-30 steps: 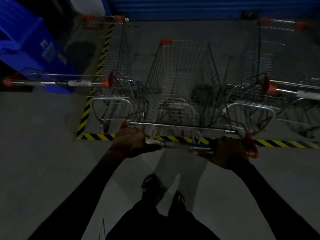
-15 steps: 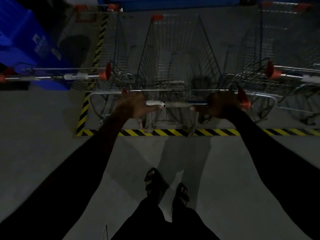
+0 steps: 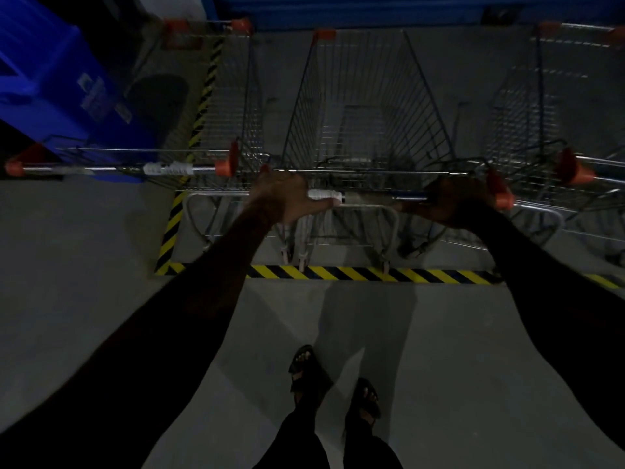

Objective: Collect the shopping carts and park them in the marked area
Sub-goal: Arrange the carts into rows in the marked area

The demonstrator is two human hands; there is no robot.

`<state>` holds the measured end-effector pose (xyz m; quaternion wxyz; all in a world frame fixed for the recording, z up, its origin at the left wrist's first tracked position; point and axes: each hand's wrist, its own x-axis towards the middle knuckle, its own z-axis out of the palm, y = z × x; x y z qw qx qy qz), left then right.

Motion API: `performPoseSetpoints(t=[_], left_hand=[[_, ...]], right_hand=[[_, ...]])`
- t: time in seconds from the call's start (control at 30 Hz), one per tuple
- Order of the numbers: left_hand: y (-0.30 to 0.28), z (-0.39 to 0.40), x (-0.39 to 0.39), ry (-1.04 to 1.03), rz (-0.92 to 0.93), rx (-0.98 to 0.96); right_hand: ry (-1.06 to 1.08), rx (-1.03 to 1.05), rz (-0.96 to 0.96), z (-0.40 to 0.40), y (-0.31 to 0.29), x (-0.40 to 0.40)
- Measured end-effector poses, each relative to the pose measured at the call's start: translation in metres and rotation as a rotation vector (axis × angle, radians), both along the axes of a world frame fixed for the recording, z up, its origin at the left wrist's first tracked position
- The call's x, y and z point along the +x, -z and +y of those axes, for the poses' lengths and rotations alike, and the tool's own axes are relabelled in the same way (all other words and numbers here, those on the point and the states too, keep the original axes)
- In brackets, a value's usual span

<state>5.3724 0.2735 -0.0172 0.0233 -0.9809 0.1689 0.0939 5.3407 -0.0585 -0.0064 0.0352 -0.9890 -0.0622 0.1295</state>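
**Middle cart held by its handle inside the striped bay**

Shopping cart handle (image 3: 372, 197) runs left to right between the two hands, a pale label on its left part just beside the left hand. The left hand (image 3: 287, 198) is closed over the bar at its left end, knuckles up, thumb lying along the near side. The right hand (image 3: 456, 203) is wrapped round the bar at its right end, just inside the orange end cap (image 3: 500, 194); it is dark, and the fingers themselves cannot be made out. Both arms reach forward, almost straight, in dark sleeves.

Beyond the handle, the middle cart (image 3: 365, 113) stretches away toward the far wall, its wire basket narrowing to an orange corner piece at the far left. Its rear legs and wheels stand just beyond the yellow-and-black floor stripe (image 3: 355, 274), inside the marked area.

On the left, a second cart (image 3: 230, 106) stands close alongside, its handle with an orange cap level with the left hand and nearly touching the middle cart's frame. Another striped line runs away along its left side. On the right, a third cart (image 3: 541, 113) stands equally close, its orange cap near the right hand. The middle cart sits between the two with little room on either side.

Farther left is a blue bin (image 3: 61, 82). A blue shutter (image 3: 372, 8) closes the far end. On the near side of the stripe, the person's feet in dark sandals (image 3: 304, 367) stand on grey concrete floor (image 3: 84, 265).
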Motion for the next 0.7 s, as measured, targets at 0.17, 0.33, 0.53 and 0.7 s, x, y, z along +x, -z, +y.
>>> performPoseSetpoints(t=[0.17, 0.33, 0.53, 0.7], left_hand=[[0.000, 0.001, 0.016, -0.011, -0.002, -0.003], [0.002, 0.003, 0.030, -0.016, -0.003, 0.011], [0.010, 0.005, 0.047, -0.023, 0.010, -0.014], [0.007, 0.003, 0.051, -0.004, -0.008, -0.042]], right_hand=[[0.002, -0.032, 0.005, -0.001, 0.005, 0.014], [0.011, -0.007, -0.001, 0.001, 0.003, 0.024], [0.006, 0.006, 0.004, 0.001, 0.004, 0.039], [0.001, -0.046, -0.027, 0.000, 0.005, 0.046]])
